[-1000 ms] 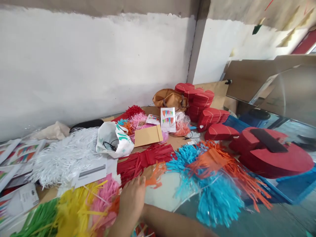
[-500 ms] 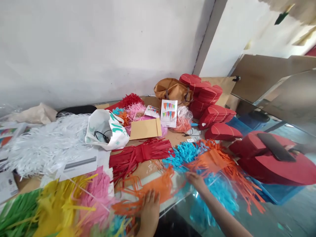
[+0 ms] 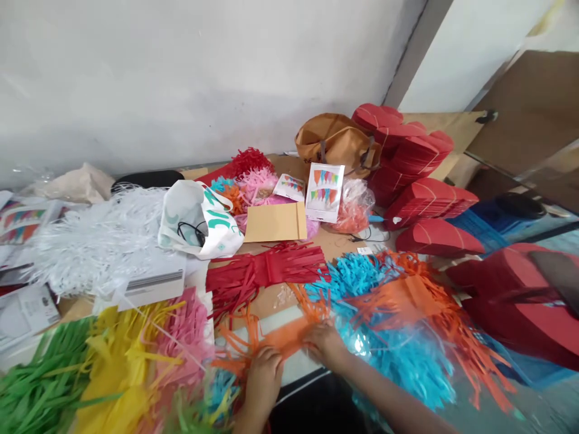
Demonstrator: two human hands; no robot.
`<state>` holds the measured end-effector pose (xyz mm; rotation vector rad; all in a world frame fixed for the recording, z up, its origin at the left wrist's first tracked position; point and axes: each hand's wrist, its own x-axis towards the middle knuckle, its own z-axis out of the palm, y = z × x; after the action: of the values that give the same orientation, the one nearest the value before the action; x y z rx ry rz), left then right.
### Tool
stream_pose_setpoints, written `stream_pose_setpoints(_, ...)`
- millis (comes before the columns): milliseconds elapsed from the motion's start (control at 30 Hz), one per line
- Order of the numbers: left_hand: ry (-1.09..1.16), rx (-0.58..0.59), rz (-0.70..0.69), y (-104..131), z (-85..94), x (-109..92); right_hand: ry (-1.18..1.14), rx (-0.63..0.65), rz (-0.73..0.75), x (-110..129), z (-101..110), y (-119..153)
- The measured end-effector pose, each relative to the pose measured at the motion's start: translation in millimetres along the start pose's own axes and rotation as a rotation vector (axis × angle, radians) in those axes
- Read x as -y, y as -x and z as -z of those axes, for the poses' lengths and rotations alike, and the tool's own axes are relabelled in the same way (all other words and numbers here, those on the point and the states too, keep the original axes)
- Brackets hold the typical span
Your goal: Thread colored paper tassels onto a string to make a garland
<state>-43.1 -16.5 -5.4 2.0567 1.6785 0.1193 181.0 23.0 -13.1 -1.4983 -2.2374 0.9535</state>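
Observation:
An orange fringed paper piece [image 3: 284, 336] lies in front of me near the table's front edge, its strips spread at both ends. My left hand [image 3: 266, 369] holds its near edge left of the middle, fingers pressed together. My right hand [image 3: 324, 343] grips the same piece near its right end, fingers curled on it. Beyond it lies a red fringed piece [image 3: 269, 268]. To the right are blue fringes [image 3: 353, 274] and another orange bundle [image 3: 409, 295].
Pink [image 3: 185, 328], yellow [image 3: 115, 355] and green [image 3: 49, 361] fringes lie left. Behind are a white bag [image 3: 196, 220], a brown envelope [image 3: 275, 222], a picture card [image 3: 324, 191] and a brown bag [image 3: 335, 141]. Red stacks [image 3: 429, 202] stand right, near a blue crate [image 3: 520, 361].
My right hand has moved left from beside the blue fringes onto the orange piece. My left hand's fingers, flat before, have closed on its edge. The view has shifted slightly.

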Motion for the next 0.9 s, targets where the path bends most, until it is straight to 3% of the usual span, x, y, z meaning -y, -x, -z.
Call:
stream_pose_setpoints(167, -0.032, 0.002, 0.250, -12.7, 11.0, 4.1, 0.098, 0.013, -0.141, 8.0, -0.9, -18.2)
stream_pose_setpoints(300, -0.104, 0.023, 0.338, -24.1, 15.6, -5.0, 0.150, 0.011, -0.226, 8.8, -8.9, -29.8)
stream_pose_setpoints(667, -0.231, 0.039, 0.360, -35.6, 9.8, -3.9, 0.224, 0.045, -0.268, 4.9, -11.7, -34.9)
stream_pose_setpoints(900, -0.287, -0.097, 0.297, -29.4, 6.0, -4.5, 0.281, -0.028, -0.315, 0.5, -9.2, -36.9)
